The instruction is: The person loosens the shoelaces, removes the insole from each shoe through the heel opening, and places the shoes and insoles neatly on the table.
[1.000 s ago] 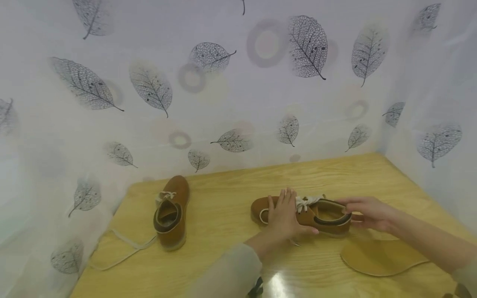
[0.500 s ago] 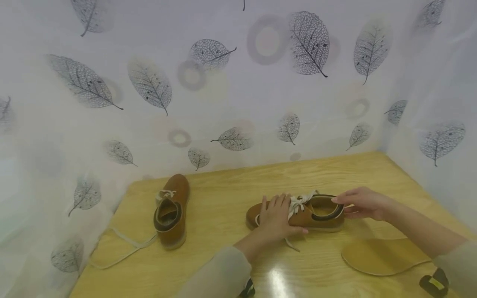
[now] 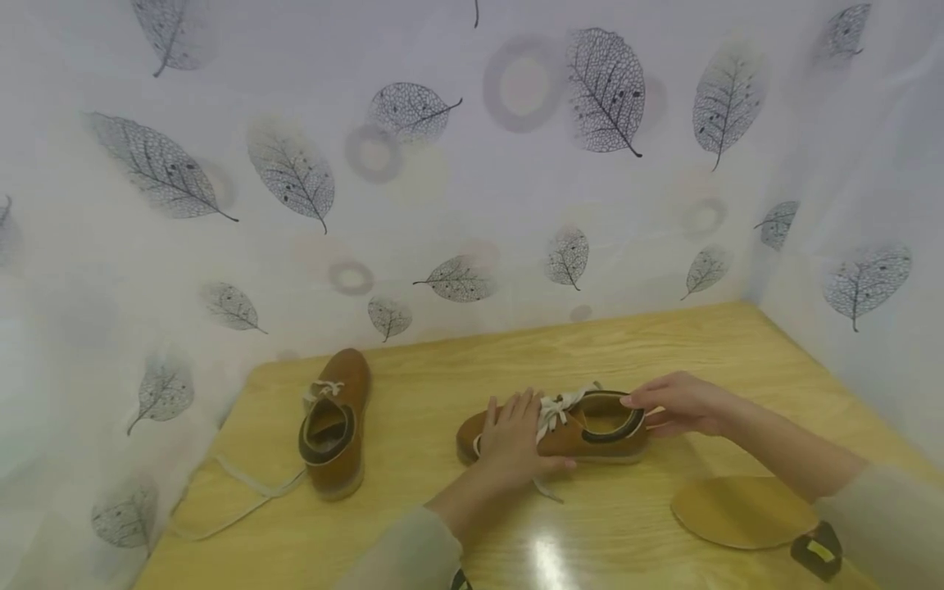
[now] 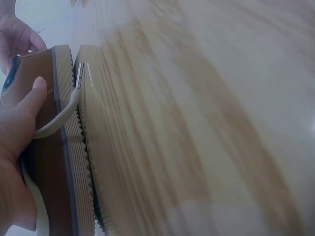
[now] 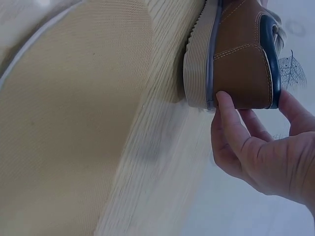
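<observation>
A brown lace-up shoe (image 3: 606, 449) lies lengthwise on the wooden table, toe to the left, its white laces (image 3: 551, 414) tied in a bow. My left hand (image 3: 510, 438) grips its front part, fingers across the top and thumb along the near side; the left wrist view shows that thumb on the brown upper (image 4: 44, 167) above the ridged sole. At the heel (image 5: 241, 78), my right hand (image 3: 686, 406) pinches the shoe, thumb at the dark collar and fingers against the back. A loose lace end (image 4: 64, 118) hangs over the sole.
A second brown shoe (image 3: 356, 393) stands at the left, toe away, with a long lace (image 3: 243, 483) trailing over the table (image 3: 413, 492). A tan insole (image 3: 741, 510) lies at the right, partly behind the right sleeve. Leaf-patterned cloth (image 3: 457, 188) encloses the back and sides.
Both hands and the shoe between them have moved left along the table. The second shoe and the insole stay where they were; the right sleeve now covers more of the insole.
</observation>
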### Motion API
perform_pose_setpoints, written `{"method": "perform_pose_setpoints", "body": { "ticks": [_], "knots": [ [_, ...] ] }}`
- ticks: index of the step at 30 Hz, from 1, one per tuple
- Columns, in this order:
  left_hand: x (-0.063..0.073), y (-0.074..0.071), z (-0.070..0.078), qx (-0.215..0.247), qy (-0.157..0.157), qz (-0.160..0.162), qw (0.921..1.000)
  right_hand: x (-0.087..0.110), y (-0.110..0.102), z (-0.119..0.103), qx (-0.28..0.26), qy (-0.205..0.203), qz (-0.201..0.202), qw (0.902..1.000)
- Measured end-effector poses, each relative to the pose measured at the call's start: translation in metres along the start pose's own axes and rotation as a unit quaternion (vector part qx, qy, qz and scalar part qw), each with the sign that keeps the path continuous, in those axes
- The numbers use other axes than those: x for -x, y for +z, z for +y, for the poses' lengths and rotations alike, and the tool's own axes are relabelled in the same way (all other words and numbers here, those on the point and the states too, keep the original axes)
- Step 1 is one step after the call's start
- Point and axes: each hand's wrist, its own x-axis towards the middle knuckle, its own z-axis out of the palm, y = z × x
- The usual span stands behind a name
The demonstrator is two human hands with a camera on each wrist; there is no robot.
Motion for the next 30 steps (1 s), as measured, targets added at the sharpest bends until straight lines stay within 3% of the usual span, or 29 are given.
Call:
{"method": "perform_pose_setpoints", "body": {
  "ticks": [7,14,17,23,30],
  "knots": [
    [0.007,-0.005,-0.015,0.018,0.002,0.013,0.9998,-0.011,0.012,-0.007,-0.008,-0.012,0.002,0.9999],
    [0.011,-0.006,-0.026,0.050,0.030,0.014,0.9982,-0.016,0.018,-0.010,-0.026,-0.012,0.009,0.9995],
    [0.013,-0.009,-0.028,0.051,0.037,0.004,0.9980,-0.017,0.020,-0.011,-0.037,-0.011,0.014,0.9991],
    [0.017,-0.014,-0.034,0.002,0.056,-0.032,0.9979,-0.019,0.024,-0.009,-0.047,-0.012,0.021,0.9986],
    [0.024,-0.025,-0.040,0.057,0.068,-0.104,0.9906,-0.017,0.030,-0.010,-0.035,-0.016,0.020,0.9990]
  ]
}}
